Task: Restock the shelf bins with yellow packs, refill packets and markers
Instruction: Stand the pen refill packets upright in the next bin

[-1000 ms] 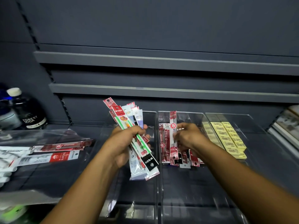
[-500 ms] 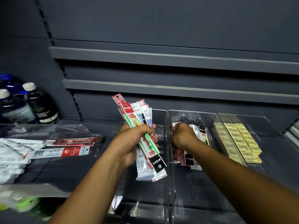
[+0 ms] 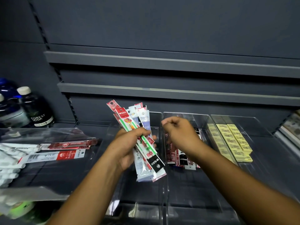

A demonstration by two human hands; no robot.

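- My left hand [image 3: 126, 147] grips a bundle of refill packets [image 3: 144, 169], fingers [image 3: 141, 131] wrapped across the front and the thumb behind.
- The bundle stands nearly upright and fans out at the top, with red, white and pale blue headers above my knuckles and a black label near the bottom.
- I hold it over the left bin [image 3: 155, 113], a clear one; the lower ends hang above its floor without touching.
- My right hand [image 3: 181, 133] hovers over the middle bin [image 3: 186, 114], its fingers curled in with the thumb against the forefinger, and I see nothing in them.
- Under that hand, more refill packets [image 3: 182, 159] lie in the middle bin, dark red and black ones side by side, their lower ends pointing toward me.
- The yellow packs [image 3: 233, 140] lie in the right bin [image 3: 243, 118], in rows running from the back toward the front.
- The three bins sit side by side on the dark shelf [image 3: 267, 143], walls touching.
- Further left, loose packets [image 3: 65, 155] in red and white lie flat on a clear tray [image 3: 48, 132].
- Behind that tray stands a dark bottle [image 3: 38, 111] with a white cap, with other bottles just beside it.
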